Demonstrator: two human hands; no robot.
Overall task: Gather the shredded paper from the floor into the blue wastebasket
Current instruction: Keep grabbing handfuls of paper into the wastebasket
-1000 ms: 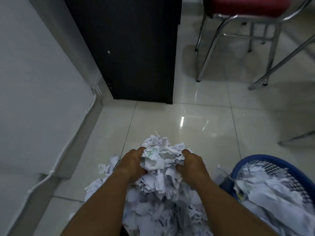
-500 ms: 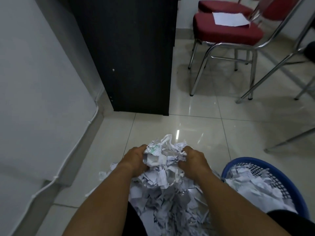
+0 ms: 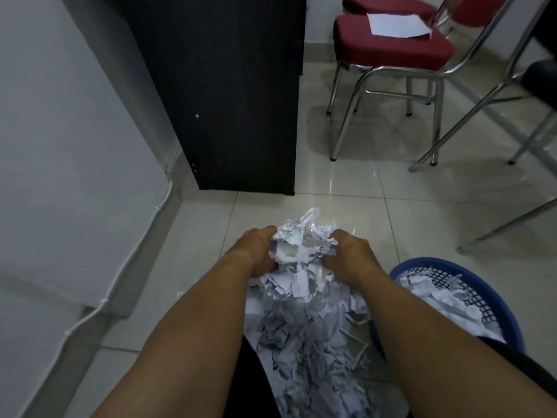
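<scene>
The wad point(image 3: 301, 248) of shredded paper sits squeezed between my two hands. My left hand point(image 3: 256, 251) presses its left side and my right hand point(image 3: 349, 260) its right, the fingers of both curled into it. Loose strips hang from its underside onto the pile point(image 3: 307, 342) below. That pile lies on the tiled floor point(image 3: 211, 236) between my forearms, out from the floor's left edge where it meets the wall. The blue wastebasket point(image 3: 437, 260) stands on the floor just beside my right forearm, right of the pile. It already holds a heap of shreds, and the wad is well to its left, not over it.

Half a second ago my hands gripped the same wad in the same way. Since then they have come up and forward a little, and the wad looks tighter, with less paper bulging out at the top. A second ago the pile spread further to the left of my left wrist; now almost none of it shows there. More of the room ahead is in view as well: the red chair point(image 3: 391, 49) with a white sheet point(image 3: 394, 24) on its seat, beside the dark cabinet point(image 3: 235, 101).

Both my arms reach straight out, bare to the elbow, nearly parallel. The backs of my hands face up and the thumbs are hidden in the paper.
</scene>
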